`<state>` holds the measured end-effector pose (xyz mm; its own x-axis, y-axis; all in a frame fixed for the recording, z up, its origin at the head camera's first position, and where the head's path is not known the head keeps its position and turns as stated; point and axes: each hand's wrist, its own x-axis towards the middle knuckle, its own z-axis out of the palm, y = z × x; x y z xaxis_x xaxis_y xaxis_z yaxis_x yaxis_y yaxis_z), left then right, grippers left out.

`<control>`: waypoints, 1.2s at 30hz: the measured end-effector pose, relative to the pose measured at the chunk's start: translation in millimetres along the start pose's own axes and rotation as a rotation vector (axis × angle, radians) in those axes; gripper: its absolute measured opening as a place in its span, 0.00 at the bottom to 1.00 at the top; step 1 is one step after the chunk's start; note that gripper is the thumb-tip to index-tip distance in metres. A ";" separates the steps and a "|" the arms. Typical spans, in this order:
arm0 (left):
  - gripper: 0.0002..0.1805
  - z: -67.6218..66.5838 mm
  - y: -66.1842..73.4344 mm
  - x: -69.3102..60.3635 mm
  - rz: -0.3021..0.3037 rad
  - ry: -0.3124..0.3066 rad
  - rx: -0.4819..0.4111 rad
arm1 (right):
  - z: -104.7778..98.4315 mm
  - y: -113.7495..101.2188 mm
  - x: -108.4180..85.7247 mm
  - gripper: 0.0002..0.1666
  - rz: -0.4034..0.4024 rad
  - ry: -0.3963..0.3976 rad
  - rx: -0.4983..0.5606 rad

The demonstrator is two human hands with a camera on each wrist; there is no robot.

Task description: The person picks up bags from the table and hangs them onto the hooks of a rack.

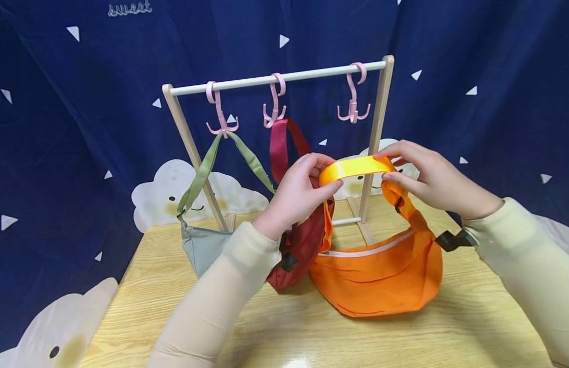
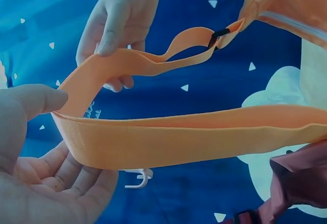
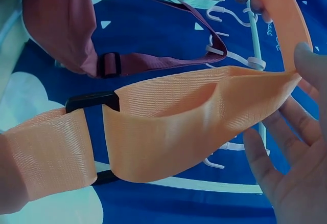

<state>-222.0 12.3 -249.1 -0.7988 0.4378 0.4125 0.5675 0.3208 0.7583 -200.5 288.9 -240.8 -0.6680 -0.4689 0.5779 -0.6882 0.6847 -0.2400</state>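
An orange bag with a white zipper hangs by its strap, low over the table in the head view. My left hand pinches the left end of the strap's raised stretch between thumb and fingers. At the right end, my right hand pinches the same strap. A black slider buckle on the strap shows in the right wrist view. Behind the left hand, a dark red bag hangs from the middle pink hook. A grey-green bag hangs from the left pink hook, partly hidden by my sleeve.
A rack with a white rail and wooden posts stands on the wooden table. The right pink hook carries no bag. A dark blue curtain with white triangles hangs behind, with cloud shapes near the table edge.
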 end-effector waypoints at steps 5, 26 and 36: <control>0.20 -4.5 0.8 3.5 -0.005 0.013 -0.005 | -2.8 1.3 4.4 0.23 0.012 0.006 0.018; 0.21 -14.7 0.5 16.9 -0.025 0.058 -0.066 | -12.7 2.8 22.0 0.19 0.136 -0.011 0.080; 0.20 -15.2 -1.5 23.4 -0.024 0.099 -0.106 | -12.6 7.2 31.1 0.19 0.164 0.010 0.107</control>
<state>-244.5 9.3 -232.9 -0.8307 0.3447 0.4370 0.5277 0.2379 0.8154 -222.7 286.3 -214.6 -0.7710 -0.3499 0.5322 -0.5971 0.6878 -0.4128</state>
